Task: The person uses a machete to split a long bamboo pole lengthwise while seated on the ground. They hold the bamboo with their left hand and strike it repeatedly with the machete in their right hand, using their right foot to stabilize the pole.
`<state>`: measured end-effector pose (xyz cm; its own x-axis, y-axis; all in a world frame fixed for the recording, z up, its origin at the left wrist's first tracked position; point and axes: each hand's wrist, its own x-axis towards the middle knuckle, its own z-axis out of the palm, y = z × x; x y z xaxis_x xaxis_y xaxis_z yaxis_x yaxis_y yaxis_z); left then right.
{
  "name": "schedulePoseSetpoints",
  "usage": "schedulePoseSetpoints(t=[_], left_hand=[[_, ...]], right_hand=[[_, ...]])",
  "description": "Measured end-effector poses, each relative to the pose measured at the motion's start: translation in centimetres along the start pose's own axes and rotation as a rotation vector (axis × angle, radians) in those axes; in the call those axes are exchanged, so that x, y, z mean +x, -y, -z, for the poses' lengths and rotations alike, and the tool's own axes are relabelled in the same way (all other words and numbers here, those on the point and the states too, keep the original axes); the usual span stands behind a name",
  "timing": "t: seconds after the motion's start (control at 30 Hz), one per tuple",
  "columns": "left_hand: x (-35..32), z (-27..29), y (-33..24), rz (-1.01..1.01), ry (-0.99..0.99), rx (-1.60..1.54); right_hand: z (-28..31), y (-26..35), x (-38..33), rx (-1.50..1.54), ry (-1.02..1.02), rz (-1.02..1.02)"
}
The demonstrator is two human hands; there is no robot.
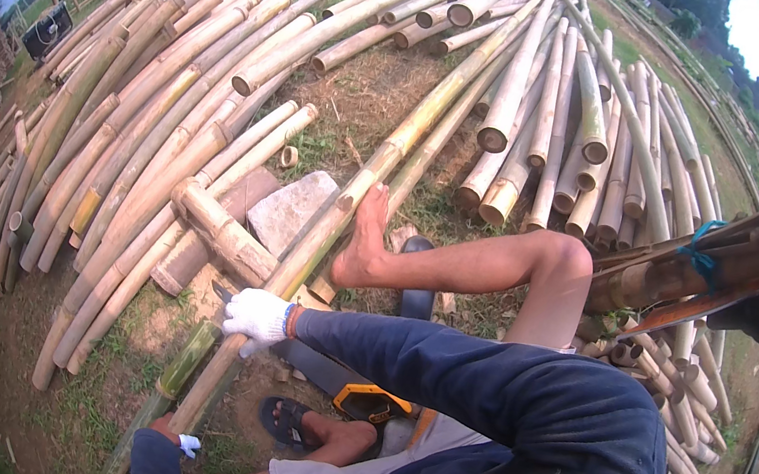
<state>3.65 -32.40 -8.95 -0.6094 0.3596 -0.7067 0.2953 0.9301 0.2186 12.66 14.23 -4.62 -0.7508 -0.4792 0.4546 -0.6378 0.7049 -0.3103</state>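
A long bamboo pole [396, 144] runs from the far stack down toward me, propped over a short thick bamboo log [223, 230]. My right hand [258, 320], in a white knitted glove, is closed on top of the pole. A short dark blade [222, 291], apparently a knife's, sticks out past its fingers; the handle is hidden. My left hand [163, 427] wraps round the pole's near end, its fingers partly hidden, with some white glove fabric beside it. My bare foot [364, 239] presses against the pole farther up. A greener bamboo pole [191, 356] lies alongside underneath.
A handsaw with a yellow and black handle [371, 402] lies by my sandaled foot [296, 422]. A loose sandal [418, 279] and a pale stone block [291, 209] sit nearby. Bamboo stacks spread left [163, 138] and ahead right [589, 142]. A tied bamboo beam [699, 268] stands at right.
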Motion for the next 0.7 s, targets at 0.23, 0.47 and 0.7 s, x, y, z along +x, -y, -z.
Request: schedulePoseSetpoints(t=[0.23,0.47,0.7], left_hand=[[0.1,0.1,0.4,-0.014,0.056,-0.143],[0.3,-0.1,0.4,-0.039,0.018,-0.078],[-0.5,-1.0,1.4,-0.036,-0.063,0.030]], right_hand=[[-0.1,-0.1,0.1,0.018,-0.029,0.020],[-0.2,-0.2,-0.1,0.012,-0.043,0.025],[0.0,0.6,0.8,0.001,0.028,-0.005]])
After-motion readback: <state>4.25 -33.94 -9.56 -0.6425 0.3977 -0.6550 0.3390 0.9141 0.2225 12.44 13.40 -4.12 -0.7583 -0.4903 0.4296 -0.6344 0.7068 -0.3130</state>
